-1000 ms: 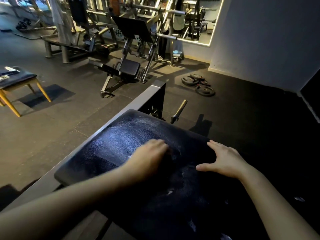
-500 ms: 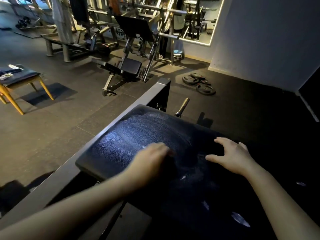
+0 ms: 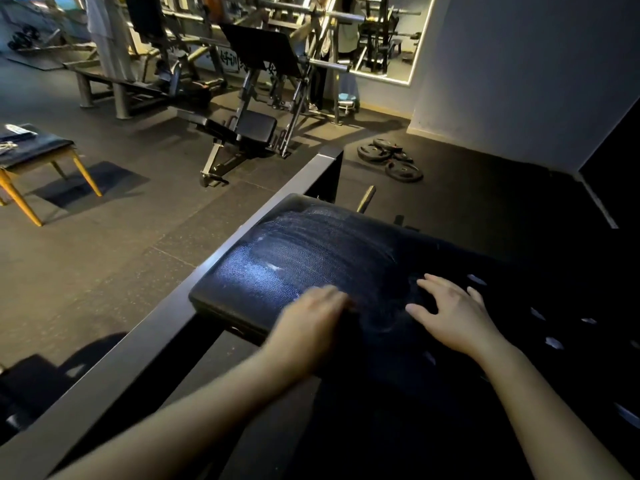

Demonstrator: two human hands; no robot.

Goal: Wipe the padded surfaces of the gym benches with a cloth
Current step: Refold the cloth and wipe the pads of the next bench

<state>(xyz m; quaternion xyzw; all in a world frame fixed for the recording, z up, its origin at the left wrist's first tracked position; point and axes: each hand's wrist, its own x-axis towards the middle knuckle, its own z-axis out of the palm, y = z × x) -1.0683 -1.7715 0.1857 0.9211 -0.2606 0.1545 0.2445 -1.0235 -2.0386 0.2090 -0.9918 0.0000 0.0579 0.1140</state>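
Observation:
A dark blue padded bench surface (image 3: 304,258) lies in front of me, with pale wipe streaks across its far half. My left hand (image 3: 308,327) is blurred with motion near the pad's near edge. Its fingers bend over a dark cloth (image 3: 355,318) that barely shows against the pad. My right hand (image 3: 453,313) rests flat on the pad to the right with its fingers spread and holds nothing. The pad's right side is lost in shadow.
A grey steel frame beam (image 3: 173,327) runs diagonally along the pad's left side. A metal peg (image 3: 366,199) sticks out behind the pad. Weight plates (image 3: 391,157) lie on the floor beyond. An incline bench machine (image 3: 256,129) and a padded stool (image 3: 34,150) stand to the left.
My left hand has slid with the cloth from the pad's middle back toward its near edge. More streaks show on the far half. My right hand has stayed flat on the pad.

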